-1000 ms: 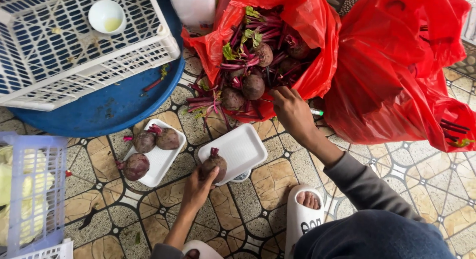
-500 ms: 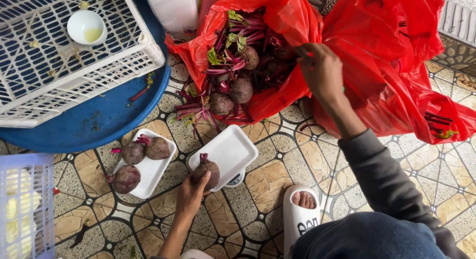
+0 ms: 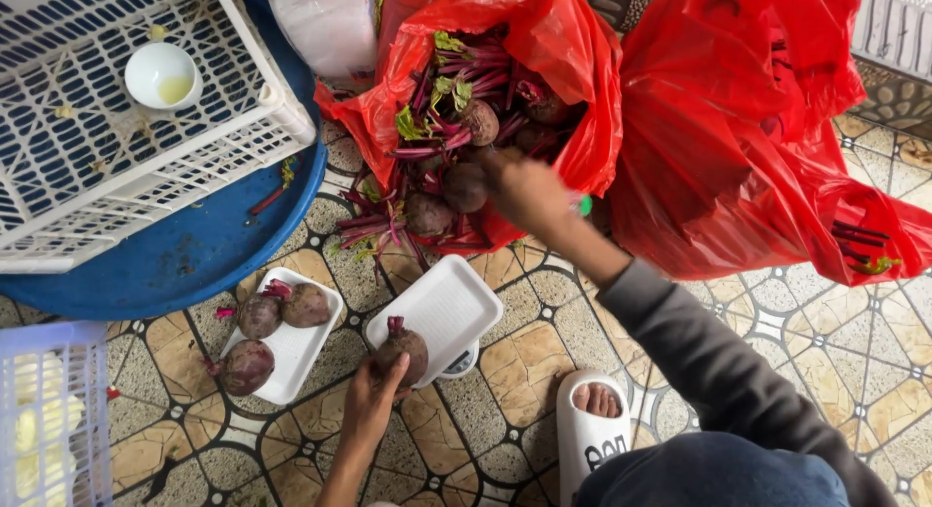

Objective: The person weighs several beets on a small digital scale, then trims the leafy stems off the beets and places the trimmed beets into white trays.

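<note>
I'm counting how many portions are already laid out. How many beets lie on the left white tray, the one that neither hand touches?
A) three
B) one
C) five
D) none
A: three beets lie on the left white tray, while the left hand holds a single beet on the other tray.

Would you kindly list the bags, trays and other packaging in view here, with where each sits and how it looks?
Open red bag: top centre, glossy plastic, full of beetroots; right hand reaches in.
Second red bag: right, crumpled, red stalks poking out.
White plastic bag: top, translucent.
Foam tray: centre, white, rectangular; left hand holds a beetroot on it.
Second foam tray: left, white, three beetroots.
</note>
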